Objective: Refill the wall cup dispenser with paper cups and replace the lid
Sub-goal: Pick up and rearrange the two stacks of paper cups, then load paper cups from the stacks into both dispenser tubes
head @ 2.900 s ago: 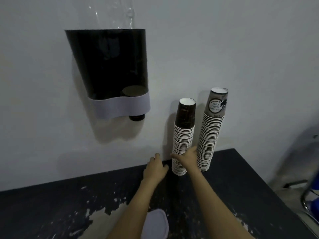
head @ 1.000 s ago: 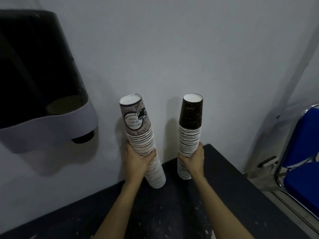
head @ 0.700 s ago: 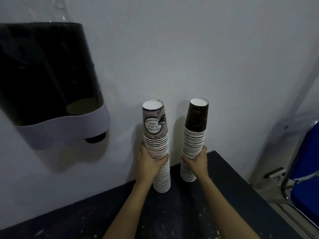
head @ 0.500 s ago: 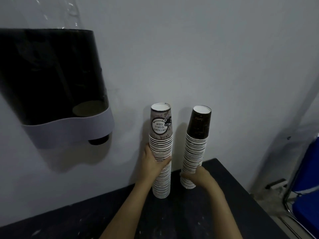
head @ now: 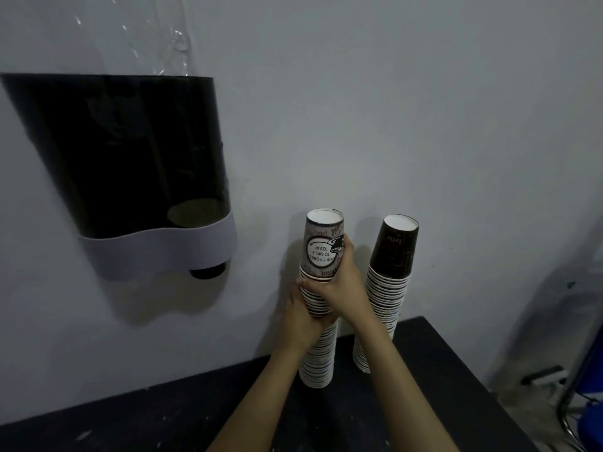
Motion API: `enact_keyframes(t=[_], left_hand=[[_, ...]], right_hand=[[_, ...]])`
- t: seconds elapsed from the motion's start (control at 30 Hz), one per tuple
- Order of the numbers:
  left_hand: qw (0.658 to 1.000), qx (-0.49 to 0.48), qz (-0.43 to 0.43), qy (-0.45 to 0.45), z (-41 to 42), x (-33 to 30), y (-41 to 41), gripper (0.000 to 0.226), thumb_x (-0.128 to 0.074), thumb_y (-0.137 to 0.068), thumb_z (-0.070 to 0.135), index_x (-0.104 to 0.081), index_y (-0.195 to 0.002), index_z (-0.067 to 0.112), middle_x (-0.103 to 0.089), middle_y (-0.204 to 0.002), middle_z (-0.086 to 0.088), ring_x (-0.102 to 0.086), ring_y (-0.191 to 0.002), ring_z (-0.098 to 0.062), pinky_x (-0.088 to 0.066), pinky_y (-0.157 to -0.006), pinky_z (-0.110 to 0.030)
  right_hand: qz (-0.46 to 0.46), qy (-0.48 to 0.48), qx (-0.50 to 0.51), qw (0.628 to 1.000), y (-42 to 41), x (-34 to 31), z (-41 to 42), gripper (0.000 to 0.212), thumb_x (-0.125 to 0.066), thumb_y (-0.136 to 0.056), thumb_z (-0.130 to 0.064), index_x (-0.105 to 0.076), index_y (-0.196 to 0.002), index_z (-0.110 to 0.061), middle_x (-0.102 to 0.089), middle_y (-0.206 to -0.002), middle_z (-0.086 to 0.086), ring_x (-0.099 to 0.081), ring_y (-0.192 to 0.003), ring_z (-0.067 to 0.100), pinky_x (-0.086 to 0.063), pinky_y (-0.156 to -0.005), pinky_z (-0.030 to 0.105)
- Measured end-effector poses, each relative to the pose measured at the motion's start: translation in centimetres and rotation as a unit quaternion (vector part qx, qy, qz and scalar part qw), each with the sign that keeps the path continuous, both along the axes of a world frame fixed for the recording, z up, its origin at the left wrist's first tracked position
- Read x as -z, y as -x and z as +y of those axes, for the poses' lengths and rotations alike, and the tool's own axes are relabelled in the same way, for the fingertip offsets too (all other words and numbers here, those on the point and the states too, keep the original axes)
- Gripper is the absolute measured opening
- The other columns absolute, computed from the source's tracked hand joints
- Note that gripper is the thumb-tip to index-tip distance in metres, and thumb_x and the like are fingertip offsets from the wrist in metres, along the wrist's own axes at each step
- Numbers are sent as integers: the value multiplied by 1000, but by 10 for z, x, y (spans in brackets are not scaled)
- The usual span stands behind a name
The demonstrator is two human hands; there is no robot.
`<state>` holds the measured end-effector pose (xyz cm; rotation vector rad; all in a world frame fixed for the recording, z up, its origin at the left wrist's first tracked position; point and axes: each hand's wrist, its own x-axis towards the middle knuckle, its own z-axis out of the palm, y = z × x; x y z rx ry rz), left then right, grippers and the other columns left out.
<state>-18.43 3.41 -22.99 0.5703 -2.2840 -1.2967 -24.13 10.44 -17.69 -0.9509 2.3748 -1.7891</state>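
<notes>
Two upside-down stacks of paper cups stand on the black table [head: 440,380] against the wall. My left hand [head: 300,318] grips the middle of the grey printed stack [head: 319,357]. My right hand [head: 342,282] wraps the upper cups of that same stack, just under its top cup [head: 323,243]. The dark brown stack [head: 390,288] stands free to the right. The wall dispenser [head: 124,164], dark tinted with a white lower band, hangs at the left; one cup shows low inside it and its top has no lid.
A blue chair with a metal frame [head: 584,406] stands at the right edge beside the table. Clear plastic film [head: 169,37] hangs on the wall above the dispenser. The tabletop is black with scuffed white marks.
My right hand let go of the dark brown stack and moved left onto the upper part of the grey printed stack. My left hand stayed on that stack. The view shifted left and up slightly.
</notes>
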Motion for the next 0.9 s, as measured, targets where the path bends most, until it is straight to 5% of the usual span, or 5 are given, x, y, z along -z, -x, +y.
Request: enact_keyframes(t=[0.13, 0.4, 0.57, 0.7, 0.9], left_hand=[[1000, -1, 1, 7, 0, 0, 1, 86, -78, -68, 18, -32, -140, 7, -45, -140, -9, -47, -128, -23, -42, -104, -33], [999, 11, -47, -16, 2, -4, -4, 100, -78, -69, 29, -15, -144, 9, -35, -148, -10, -40, -134, -25, -39, -108, -42], [991, -12, -133, 34, 1, -30, -12, 137, -81, -61, 41, 21, -145, 6, 5, -157, -21, -2, -146, -33, -19, -116, -44], [986, 0, -157, 47, 4, -70, -30, 123, -75, -72, 27, 22, -145, 6, -1, -154, -23, -5, -144, -37, -17, -116, -43], [968, -110, 217, 57, 25, -140, -86, 63, -51, -91, 27, -21, -146, 21, -39, -140, -8, -44, -126, -19, -38, -97, -28]], right_hand=[[2, 18, 19, 1000, 1, 5, 0, 84, -83, -59, -16, -34, -128, -15, -57, -124, 5, -56, -106, 14, -38, -72, -4], [24, 85, 34, 996, 4, -39, -3, 67, -83, -61, -19, -39, -110, -17, -58, -111, -2, -57, -101, 12, -46, -81, 18], [48, 85, 44, 994, -2, -73, 7, 74, -83, -61, -17, -37, -119, -10, -58, -116, 2, -57, -102, 13, -44, -83, 22], [71, 72, 51, 994, -14, -99, 25, 79, -83, -61, -16, -34, -123, -8, -58, -120, 5, -57, -111, 21, -45, -87, 26], [140, -193, 7, 971, -53, -145, 68, 82, -83, -58, -32, -33, -120, -11, -58, -117, 11, -56, -108, 29, -48, -85, 34]])
